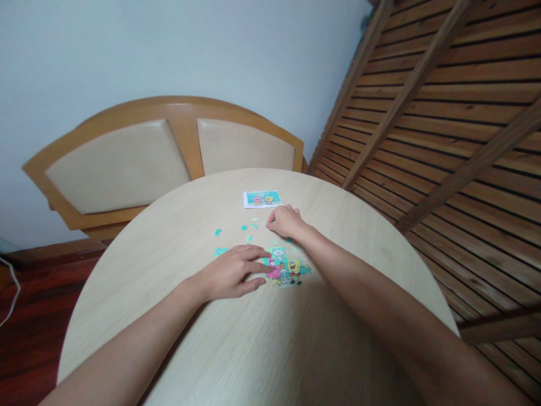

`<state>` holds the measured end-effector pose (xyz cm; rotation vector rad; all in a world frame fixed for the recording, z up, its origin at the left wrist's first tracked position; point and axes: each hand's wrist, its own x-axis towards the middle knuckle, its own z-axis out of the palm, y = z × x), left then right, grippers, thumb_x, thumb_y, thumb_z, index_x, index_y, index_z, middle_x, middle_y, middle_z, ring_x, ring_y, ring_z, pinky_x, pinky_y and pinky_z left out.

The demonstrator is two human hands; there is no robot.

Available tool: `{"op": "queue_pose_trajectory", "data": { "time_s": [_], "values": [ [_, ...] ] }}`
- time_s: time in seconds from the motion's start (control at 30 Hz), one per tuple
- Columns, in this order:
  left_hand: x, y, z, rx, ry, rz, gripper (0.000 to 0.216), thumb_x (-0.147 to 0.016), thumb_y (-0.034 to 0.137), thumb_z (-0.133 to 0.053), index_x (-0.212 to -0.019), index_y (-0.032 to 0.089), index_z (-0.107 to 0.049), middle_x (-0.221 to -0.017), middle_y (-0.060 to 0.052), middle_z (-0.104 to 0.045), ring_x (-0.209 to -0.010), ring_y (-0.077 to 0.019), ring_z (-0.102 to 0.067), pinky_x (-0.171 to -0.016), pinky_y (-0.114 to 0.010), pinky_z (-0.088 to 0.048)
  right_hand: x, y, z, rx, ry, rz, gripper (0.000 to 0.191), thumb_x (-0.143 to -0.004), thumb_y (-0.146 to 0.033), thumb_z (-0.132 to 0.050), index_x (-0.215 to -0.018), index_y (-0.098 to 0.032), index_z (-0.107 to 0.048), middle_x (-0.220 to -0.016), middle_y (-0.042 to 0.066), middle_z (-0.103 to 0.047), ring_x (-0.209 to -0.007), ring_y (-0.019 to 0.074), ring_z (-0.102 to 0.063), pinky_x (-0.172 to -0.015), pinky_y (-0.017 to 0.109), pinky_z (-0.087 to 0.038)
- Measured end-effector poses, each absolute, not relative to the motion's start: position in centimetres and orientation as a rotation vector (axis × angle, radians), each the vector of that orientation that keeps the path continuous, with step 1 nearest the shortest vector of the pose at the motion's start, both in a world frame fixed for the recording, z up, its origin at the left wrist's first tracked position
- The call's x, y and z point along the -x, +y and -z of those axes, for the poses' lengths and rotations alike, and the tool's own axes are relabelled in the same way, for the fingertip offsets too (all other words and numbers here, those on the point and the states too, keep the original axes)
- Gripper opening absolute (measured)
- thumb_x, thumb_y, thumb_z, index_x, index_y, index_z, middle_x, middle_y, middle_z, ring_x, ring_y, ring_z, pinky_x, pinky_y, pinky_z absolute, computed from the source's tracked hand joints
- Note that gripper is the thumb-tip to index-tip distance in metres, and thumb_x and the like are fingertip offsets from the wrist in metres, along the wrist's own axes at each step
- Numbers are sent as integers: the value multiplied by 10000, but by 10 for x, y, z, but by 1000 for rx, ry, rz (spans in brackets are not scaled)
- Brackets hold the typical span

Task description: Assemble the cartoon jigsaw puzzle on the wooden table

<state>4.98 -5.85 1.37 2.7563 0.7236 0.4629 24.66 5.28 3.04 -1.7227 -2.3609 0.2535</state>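
A partly built cartoon jigsaw (287, 269) in teal, pink and yellow lies near the middle of the round pale wooden table (236, 338). My left hand (234, 272) rests flat on the table with its fingers stretched out, fingertips on the jigsaw's left edge. My right hand (286, 220) is further back, fingers curled in a pinch on the tabletop beside loose teal pieces (249, 227); what it holds is too small to make out. A small reference picture card (262, 198) lies just beyond that hand.
More loose teal pieces (220, 251) lie left of the jigsaw. A wooden headboard with beige panels (169, 158) leans on the pale wall behind the table. A slatted wooden frame (443, 124) stands to the right. A white cable (12, 287) runs over the dark floor at left.
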Motion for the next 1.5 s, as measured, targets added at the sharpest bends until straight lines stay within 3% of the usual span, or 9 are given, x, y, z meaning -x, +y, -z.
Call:
{"op": "queue_pose_trajectory", "data": {
  "time_s": [0.27, 0.37, 0.53, 0.8, 1.0, 1.13, 1.33, 1.5],
  "values": [
    [-43, -54, -14, -2770, 826, -487, 306, -997, 313, -573, -1281, 264, -675, -1362, -99, -634, -1269, -271, -580, -1119, -501, -424, -252, 49, -29, 1587, -2327, -370, 62, -832, -254, -740, -867, -218, -776, -982, 48, -795, -1019, 258, -685, -950, 417, -420],
    [-43, -53, -11, -2767, 851, -506, 303, -1008, 316, -556, -1282, 254, -670, -1371, -104, -631, -1280, -270, -577, -1127, -507, -419, -256, 46, -28, 1495, -2317, -408, 134, -848, -216, -723, -978, -206, -754, -950, 31, -792, -958, 221, -700, -935, 384, -434],
    [-45, -50, -6, -2675, 922, -642, 257, -1028, 277, -512, -1190, 231, -705, -1290, -94, -673, -1237, -233, -599, -1104, -439, -452, -271, 30, -32, 1261, -2350, -471, 125, -932, -179, -635, -984, -188, -748, -1074, 59, -756, -1005, 176, -676, -910, 299, -476],
    [-52, -54, -14, -2337, 1147, -781, 223, -967, 306, -538, -960, 188, -727, -922, -65, -743, -879, -196, -660, -839, -340, -525, -286, -31, -21, 905, -2329, -666, 176, -979, -217, -587, -998, -223, -762, -1005, 52, -765, -987, 199, -681, -920, 346, -499],
    [-67, -68, -16, -2065, 1137, -816, 243, -952, 381, -598, -929, 174, -722, -826, -30, -728, -720, -146, -620, -683, -260, -481, -281, -41, -4, 1006, -2010, -1012, 104, -878, -264, -699, -957, -207, -736, -904, 25, -773, -838, 174, -713, -755, 280, -545],
    [-68, -70, -12, -1962, 1141, -742, 233, -939, 373, -608, -897, 171, -715, -720, -3, -669, -616, -120, -539, -559, -224, -403, -279, -43, -6, 1039, -1995, -1082, 94, -863, -287, -707, -897, -209, -749, -874, 17, -779, -828, 175, -718, -745, 274, -545],
    [-62, -68, -11, -2005, 1186, -669, 144, -892, 274, -594, -937, 180, -693, -724, 11, -651, -618, -119, -538, -565, -220, -400, -286, -46, -22, 1040, -2208, -905, 152, -943, -249, -612, -966, -232, -761, -976, 21, -792, -915, 184, -723, -839, 305, -535],
    [-59, -68, -13, -2122, 1195, -568, 195, -902, 234, -550, -956, 204, -735, -737, 9, -667, -628, -131, -537, -588, -233, -410, -295, -42, -24, 937, -2477, -572, 148, -909, -271, -697, -1030, -200, -747, -1024, 65, -769, -991, 233, -679, -913, 375, -495]
  ]
}}
